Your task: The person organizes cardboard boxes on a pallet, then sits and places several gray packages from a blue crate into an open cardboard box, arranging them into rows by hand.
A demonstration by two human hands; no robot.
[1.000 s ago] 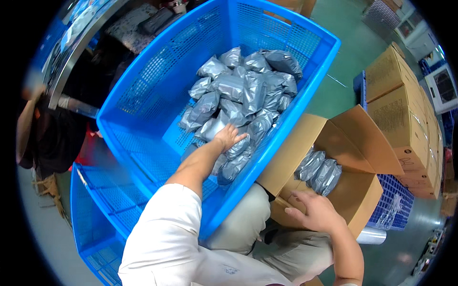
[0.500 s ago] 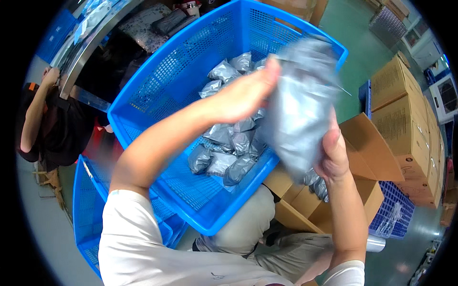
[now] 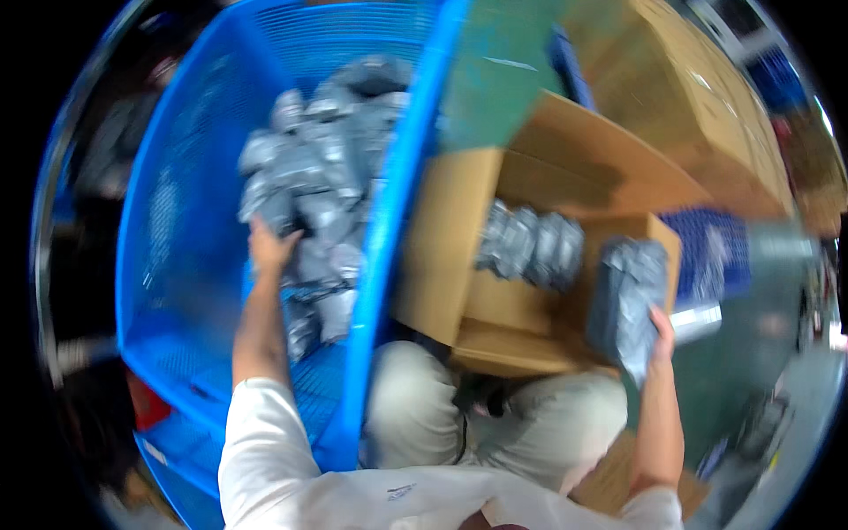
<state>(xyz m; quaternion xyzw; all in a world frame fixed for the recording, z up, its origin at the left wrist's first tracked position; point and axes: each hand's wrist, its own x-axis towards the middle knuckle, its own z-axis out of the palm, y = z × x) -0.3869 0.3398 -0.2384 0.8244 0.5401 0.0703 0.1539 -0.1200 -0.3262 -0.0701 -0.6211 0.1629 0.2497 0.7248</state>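
My left hand [image 3: 269,252] reaches into a large blue plastic basket [image 3: 146,265], against a grey plastic packet [image 3: 278,210] on the near side of a heap. Its thumb and fingers are spread apart; blur softens their tips. In my right hand [image 3: 661,336] is a bigger, block-shaped grey plastic package [image 3: 629,296], held by its lower right side. This package hangs tilted over the right wall of an open cardboard box [image 3: 446,256]. Inside that box, several grey packets [image 3: 534,247] stand in a row toward the far wall.
Large cardboard cartons [image 3: 654,79] are stacked beyond the box. A dark blue plastic crate [image 3: 742,252] and a clear roll [image 3: 698,320] lie to its right. Another blue basket [image 3: 177,468] sits below the big one at lower left. My knees [image 3: 411,397] are close to the box.
My view has turned right. My right hand has carried the grey package from above the basket to the box's right side; my left hand has left it and dropped into the heap.
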